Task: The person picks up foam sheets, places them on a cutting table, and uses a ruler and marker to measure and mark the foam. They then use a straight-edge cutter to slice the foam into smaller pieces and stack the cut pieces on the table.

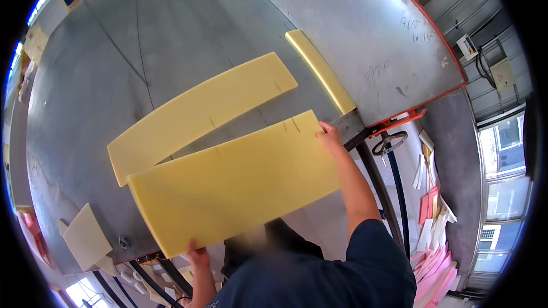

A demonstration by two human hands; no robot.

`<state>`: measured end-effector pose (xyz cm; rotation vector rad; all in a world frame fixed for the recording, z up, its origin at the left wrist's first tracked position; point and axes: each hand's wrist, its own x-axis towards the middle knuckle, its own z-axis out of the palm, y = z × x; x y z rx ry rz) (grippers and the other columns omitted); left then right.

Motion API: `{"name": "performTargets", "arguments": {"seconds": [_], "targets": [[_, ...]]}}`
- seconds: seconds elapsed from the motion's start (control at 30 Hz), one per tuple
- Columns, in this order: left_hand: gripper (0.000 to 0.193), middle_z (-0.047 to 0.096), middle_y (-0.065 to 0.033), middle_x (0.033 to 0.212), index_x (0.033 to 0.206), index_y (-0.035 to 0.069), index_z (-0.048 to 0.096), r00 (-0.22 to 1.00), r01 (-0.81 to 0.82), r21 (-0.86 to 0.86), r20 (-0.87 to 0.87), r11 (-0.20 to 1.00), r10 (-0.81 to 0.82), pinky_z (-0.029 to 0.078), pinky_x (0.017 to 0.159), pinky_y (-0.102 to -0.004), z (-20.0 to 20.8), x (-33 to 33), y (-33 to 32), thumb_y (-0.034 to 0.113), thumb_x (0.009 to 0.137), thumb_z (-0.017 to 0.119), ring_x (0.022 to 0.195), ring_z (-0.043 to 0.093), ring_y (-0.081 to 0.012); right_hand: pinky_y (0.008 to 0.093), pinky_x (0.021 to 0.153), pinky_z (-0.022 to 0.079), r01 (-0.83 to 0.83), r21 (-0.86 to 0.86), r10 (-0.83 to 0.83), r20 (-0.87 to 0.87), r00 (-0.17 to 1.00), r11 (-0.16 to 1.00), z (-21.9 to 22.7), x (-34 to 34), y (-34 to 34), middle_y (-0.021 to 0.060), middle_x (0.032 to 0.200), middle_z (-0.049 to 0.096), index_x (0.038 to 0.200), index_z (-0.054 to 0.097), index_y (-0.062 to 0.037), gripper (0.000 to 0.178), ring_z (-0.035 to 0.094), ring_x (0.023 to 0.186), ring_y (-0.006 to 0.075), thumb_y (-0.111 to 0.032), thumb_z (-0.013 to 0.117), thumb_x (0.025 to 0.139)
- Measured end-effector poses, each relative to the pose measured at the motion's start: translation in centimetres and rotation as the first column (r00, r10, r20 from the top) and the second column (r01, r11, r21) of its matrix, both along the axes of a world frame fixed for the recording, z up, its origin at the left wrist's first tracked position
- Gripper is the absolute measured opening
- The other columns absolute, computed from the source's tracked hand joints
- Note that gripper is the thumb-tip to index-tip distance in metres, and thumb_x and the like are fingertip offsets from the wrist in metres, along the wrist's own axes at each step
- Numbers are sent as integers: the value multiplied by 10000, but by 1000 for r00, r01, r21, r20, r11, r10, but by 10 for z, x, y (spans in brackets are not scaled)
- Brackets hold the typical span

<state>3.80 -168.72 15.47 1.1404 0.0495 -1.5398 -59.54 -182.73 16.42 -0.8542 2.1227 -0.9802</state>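
The yellow slab (240,185) at centre frame, overhanging the table (188,28), may tip if either grip slackens: right hand (330,138) clamped on its right edge, left hand (199,255) on its lower edge.

We record a dark navy-blue cloth shirt (308,279), its right sleeve (374,251) short and loose with a plain hem; at its left side we note a small pale marking (212,304), too small to make out. We also log blackish cloth trousers (291,240), with left hand (198,255), right hand (330,138) and forearms (355,182) bare.
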Motion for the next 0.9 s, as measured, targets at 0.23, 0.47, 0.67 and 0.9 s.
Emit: {"name": "performTargets", "arguments": {"seconds": [0.23,0.47,0.67,0.9], "targets": [[302,639,-68,1146,1230,70,546,998,15,162,-70,987,-3,535,913,-352,-34,-75,-31,72,931,583,1069,621,-212,453,1059,377,36,121,48,-628,777,992,-15,-35,-42,160,1360,515,1362,479,-81,658,465,1270,327,-265,694,767],[337,621,-52,1124,1221,125,542,993,-77,218,-75,973,95,526,921,-388,-42,-137,-51,64,904,639,1030,615,-220,474,1075,334,354,13,-262,-650,714,935,-52,16,65,223,1324,515,1335,461,10,744,437,1266,377,-345,737,742],[269,640,-48,1059,1134,121,573,991,-42,258,-113,965,73,529,892,-384,-38,-158,-66,100,888,679,993,617,-217,363,575,534,667,240,-699,393,597,705,-81,81,106,156,842,620,926,581,31,342,620,650,267,-255,720,799],[301,635,-51,1149,1211,119,545,968,239,-76,-58,968,-244,515,946,-420,-75,-149,-52,207,936,627,1089,610,-223,301,504,517,549,197,-535,629,564,812,-49,125,60,112,812,646,896,595,18,214,652,645,213,-161,695,834]]}}
